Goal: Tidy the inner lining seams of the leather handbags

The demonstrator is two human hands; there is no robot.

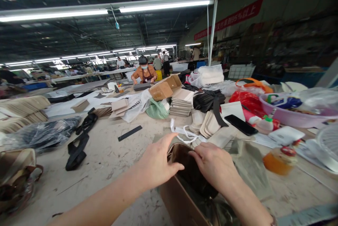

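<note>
grips the open mouth of a stiff brown paper-like bag [175, 196] at lower centre of the frame, dark inside showing. pinches the left rim with the left hand [158, 164], thumb laid across the edge, fingers bent. clamps the right rim with the right hand [213, 166], fingers folded down toward the opening, tips partly hidden. both hands close together over the mouth, not quite touching. bag lying on the scuffed pale surface [111, 155], body running off the bottom edge of the frame.

just above the hands, a looped white cord [182, 132] and stacks of beige card pieces [208, 123]. right of those, a flat black phone [240, 124]. further right, a lilac plastic basin [290, 116] and a blurred clear jar with orange contents [277, 160]. left of centre, tangled black webbing straps [79, 141] and a thin black strip [130, 133]. upper centre, well apart from the hands, a person in an orange-brown top [144, 72] bent over the far end of the surface.
</note>
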